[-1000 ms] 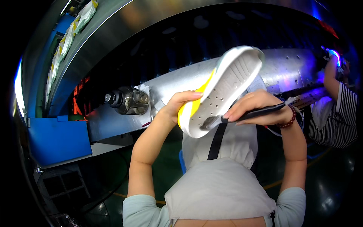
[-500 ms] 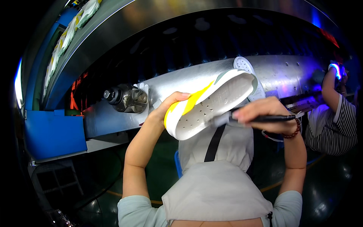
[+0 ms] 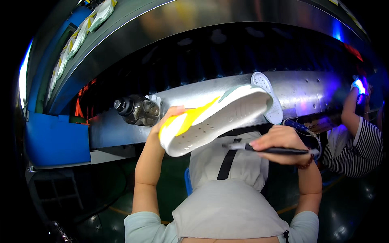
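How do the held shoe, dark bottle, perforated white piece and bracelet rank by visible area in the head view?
1. Held shoe
2. Dark bottle and perforated white piece: too alike to rank
3. Bracelet

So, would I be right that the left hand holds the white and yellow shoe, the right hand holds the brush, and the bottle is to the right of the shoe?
Not quite: the head view shows the bottle left of the shoe. The left hand does hold the shoe, and the right hand the brush.

Metal bench [image 3: 298, 87] — dark bottle [image 3: 141, 111], white sole [image 3: 263, 83]
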The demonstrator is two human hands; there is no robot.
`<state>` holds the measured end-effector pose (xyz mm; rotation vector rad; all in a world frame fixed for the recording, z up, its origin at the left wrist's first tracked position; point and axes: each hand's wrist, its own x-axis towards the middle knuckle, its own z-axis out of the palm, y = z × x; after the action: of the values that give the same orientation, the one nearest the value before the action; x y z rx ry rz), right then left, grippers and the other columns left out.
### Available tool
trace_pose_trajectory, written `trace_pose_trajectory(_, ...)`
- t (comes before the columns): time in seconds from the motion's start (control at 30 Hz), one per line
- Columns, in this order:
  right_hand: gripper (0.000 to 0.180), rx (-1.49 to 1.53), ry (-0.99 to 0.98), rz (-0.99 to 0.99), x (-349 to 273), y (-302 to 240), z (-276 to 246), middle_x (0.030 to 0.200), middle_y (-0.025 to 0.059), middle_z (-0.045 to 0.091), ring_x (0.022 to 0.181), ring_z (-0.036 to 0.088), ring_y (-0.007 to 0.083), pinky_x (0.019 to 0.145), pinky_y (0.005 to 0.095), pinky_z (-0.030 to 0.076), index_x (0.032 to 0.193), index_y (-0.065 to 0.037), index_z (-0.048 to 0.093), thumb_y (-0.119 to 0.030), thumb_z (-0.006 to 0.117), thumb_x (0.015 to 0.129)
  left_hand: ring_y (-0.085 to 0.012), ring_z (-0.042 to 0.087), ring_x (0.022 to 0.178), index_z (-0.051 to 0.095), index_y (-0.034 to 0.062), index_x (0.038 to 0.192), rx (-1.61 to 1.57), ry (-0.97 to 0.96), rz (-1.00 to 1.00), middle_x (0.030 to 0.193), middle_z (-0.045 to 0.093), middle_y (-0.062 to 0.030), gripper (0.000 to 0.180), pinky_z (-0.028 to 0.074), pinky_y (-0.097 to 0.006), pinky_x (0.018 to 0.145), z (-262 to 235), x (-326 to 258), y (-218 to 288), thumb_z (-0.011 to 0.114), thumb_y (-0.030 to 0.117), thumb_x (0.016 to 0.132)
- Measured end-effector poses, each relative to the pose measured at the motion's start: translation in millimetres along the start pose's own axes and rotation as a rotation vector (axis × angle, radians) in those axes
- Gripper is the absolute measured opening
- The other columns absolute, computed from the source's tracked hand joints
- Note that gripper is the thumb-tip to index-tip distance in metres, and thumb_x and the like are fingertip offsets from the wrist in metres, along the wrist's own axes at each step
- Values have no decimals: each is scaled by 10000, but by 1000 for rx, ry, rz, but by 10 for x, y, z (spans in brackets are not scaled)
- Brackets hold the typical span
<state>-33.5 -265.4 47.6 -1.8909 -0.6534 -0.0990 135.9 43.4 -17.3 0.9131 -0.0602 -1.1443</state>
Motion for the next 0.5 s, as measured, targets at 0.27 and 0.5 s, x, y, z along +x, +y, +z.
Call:
trace_pose_trajectory(0.27, 158, 234, 389, 199, 146, 367, 280, 794, 78, 580, 786, 548, 161, 712, 247, 427, 787, -22, 624, -29, 655, 632, -335, 462, 1044, 303, 117, 1271, -246, -92, 360, 1189, 428, -149, 707, 383, -487, 875, 929, 540, -377, 179, 629, 799)
trace_pose_trajectory(0.5, 148, -235, 433, -133, 337, 290, 471, 717, 76, 576, 713, 556, 213, 652, 293, 418, 729, -42, 596, -22, 640, 589, -321, 495, 998, 321, 110, 1256, -319, 106, 366, 1106, 492, -133, 819, 403, -481, 853, 1000, 625, -473, 122, 712, 737)
